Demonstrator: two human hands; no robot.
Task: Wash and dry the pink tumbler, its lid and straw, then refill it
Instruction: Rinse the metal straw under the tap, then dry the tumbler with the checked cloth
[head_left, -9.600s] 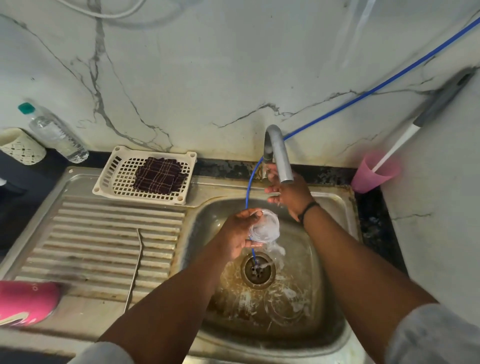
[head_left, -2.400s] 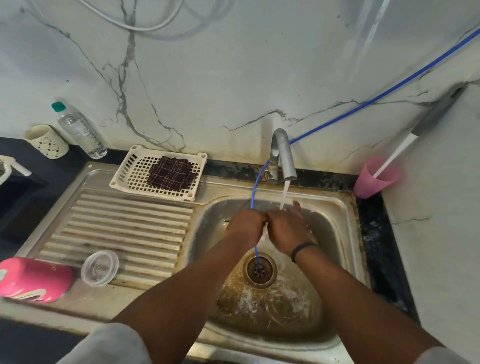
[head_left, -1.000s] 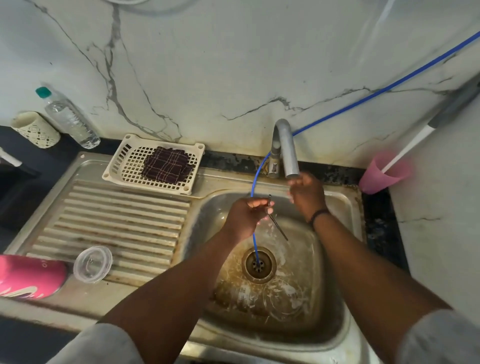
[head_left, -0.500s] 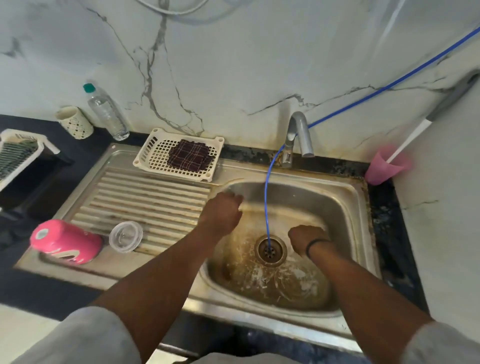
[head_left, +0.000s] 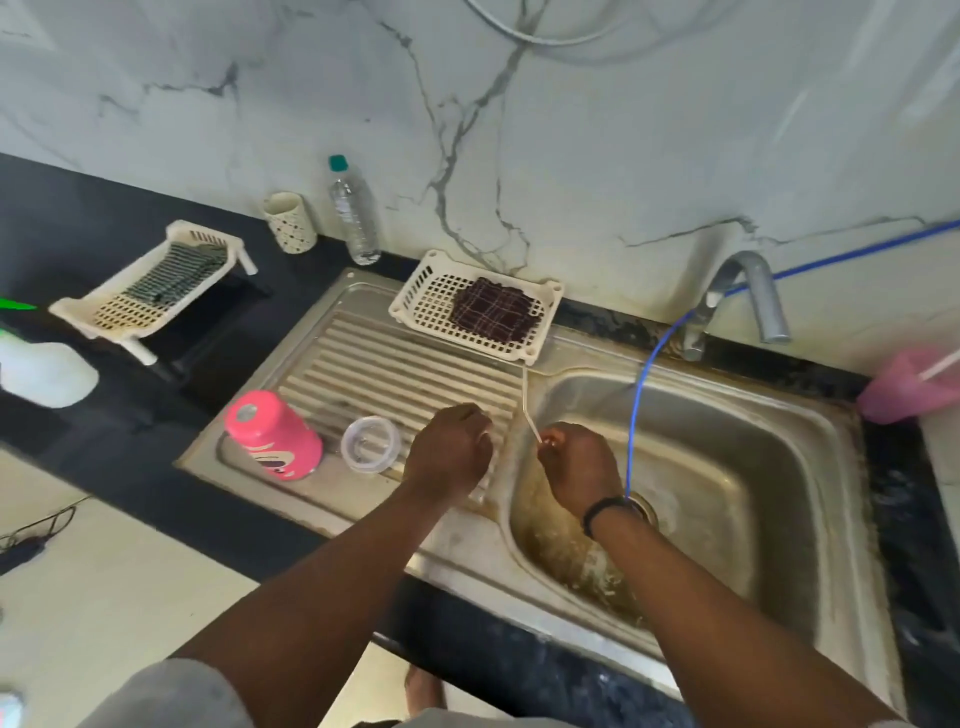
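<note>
Right hand (head_left: 574, 470) pinching straw (head_left: 527, 402), left hand (head_left: 449, 452) curled — contents hidden

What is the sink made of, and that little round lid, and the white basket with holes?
The sink looks like brushed steel: grey, dully shiny, with pressed ridges, stained brown in the bowl. The lid seems clear plastic, since the ridges show through it. The basket looks like cream moulded plastic with a matte grid of holes.
</note>
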